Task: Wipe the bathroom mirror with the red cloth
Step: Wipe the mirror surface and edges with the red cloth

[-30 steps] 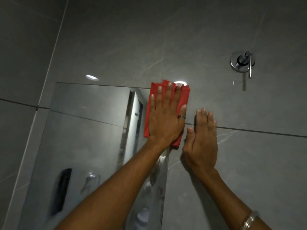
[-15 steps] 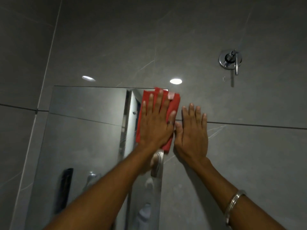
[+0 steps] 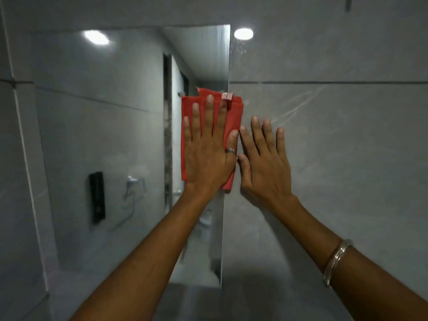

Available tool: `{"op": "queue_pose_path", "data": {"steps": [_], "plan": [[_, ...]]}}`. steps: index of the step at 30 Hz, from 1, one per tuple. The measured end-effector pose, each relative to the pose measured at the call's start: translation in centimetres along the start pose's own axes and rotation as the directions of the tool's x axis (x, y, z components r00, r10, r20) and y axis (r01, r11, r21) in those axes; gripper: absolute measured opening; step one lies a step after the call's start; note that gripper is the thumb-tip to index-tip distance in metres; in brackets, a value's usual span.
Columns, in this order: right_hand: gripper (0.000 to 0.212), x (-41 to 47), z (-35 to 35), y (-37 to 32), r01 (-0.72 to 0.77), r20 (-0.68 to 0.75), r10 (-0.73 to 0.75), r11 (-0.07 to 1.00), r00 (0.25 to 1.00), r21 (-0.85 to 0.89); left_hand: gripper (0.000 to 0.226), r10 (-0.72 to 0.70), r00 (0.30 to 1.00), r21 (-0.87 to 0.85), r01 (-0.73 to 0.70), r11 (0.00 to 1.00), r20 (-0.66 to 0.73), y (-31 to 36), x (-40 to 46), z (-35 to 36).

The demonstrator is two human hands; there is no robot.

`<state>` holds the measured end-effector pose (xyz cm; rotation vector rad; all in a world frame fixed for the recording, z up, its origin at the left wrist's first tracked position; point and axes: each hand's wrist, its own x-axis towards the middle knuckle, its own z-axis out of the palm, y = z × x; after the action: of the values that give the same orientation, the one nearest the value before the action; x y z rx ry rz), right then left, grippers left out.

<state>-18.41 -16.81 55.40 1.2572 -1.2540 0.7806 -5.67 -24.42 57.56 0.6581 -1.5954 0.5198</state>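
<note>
Head view: bathroom wall, slight blur
Left hand [image 3: 208, 156]: fingers spread flat, pressing red cloth [image 3: 234, 117] on mirror [image 3: 104, 135], no grip
Cloth: folded, at mirror's right edge, overhanging onto tile wall [image 3: 347, 147]
Right hand [image 3: 266, 163]: flat on tile, holding nothing, just beside cloth
Free room: wide mirror area left, strip above and below cloth

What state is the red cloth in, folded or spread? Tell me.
Folded. The red cloth shows stacked layered edges along its top and right side, forming a compact pad pressed under the flat left hand at the mirror's right edge.
</note>
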Motion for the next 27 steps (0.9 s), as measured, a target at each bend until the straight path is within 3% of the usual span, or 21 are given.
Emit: {"op": "queue_pose_path", "data": {"steps": [4,8,15,18,22,27], "plan": [[0.062,-4.3,0.1,-0.6,-0.013,0.056,0.012,1.0,0.998,0.003,0.068,0.027,0.997,0.017,-0.028,0.999,0.073,-0.6,-10.1,1.4],[0.06,-7.9,0.2,-0.9,-0.031,0.062,0.022,0.988,0.998,0.154,0.068,0.08,0.984,0.0,-0.081,0.997,0.158,-1.1,-21.6,2.4],[0.06,-12.4,-1.3,-1.5,0.184,0.204,-0.237,0.951,0.95,0.247,0.076,0.108,0.938,0.005,-0.116,0.993,0.329,-2.7,-37.2,1.4],[0.059,-12.1,-2.2,-0.3,0.277,0.218,-0.318,0.94,0.923,0.198,0.073,0.116,0.926,-0.007,-0.122,0.993,0.358,-3.2,-35.0,1.5],[0.061,-8.7,-2.6,0.7,0.242,0.169,-0.269,0.956,0.948,0.165,0.075,0.154,0.924,-0.018,-0.158,0.987,0.351,-3.2,-26.1,1.0],[0.061,-0.2,-2.4,0.8,0.173,0.06,-0.184,0.973,0.981,0.151,0.073,0.213,0.959,-0.014,-0.215,0.977,0.188,-2.9,-6.7,-0.7]]}}
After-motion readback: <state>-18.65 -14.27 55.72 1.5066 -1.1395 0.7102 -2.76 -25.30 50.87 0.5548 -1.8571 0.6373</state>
